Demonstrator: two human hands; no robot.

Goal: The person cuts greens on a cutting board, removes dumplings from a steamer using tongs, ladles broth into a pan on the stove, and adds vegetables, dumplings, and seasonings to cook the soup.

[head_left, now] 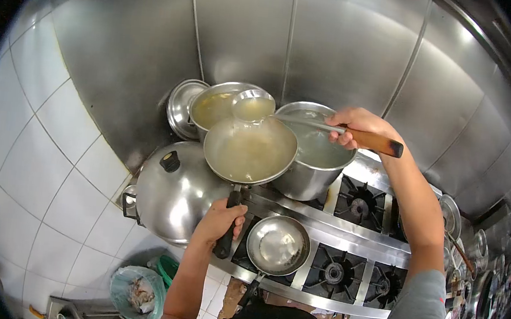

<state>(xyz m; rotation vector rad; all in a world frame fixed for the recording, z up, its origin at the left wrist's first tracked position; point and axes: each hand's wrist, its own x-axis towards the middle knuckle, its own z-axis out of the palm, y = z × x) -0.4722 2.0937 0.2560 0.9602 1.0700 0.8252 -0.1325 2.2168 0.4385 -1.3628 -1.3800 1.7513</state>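
Observation:
My left hand (221, 222) is wrapped round the black handle of a frying pan (250, 153), which holds a pale, cloudy liquid. The pan is raised beside two tall pots. In my right hand (356, 124) is the wooden handle of a ladle (254, 106); its bowl, with yellowish liquid in it, is over the far rim of the pan. Behind the pan stands a pot of yellowish broth (211, 108), partly hidden by the ladle and pan. A second pot (312, 176), holding clear greyish liquid, stands to the right under the ladle's shaft.
A large domed lid (173, 195) covers a wide pot at left. Another lid (181, 109) leans by the wall. An empty small frying pan (278, 245) rests on the front burner. More burners (335, 273) lie to the right. A lined waste bin (134, 295) stands below left.

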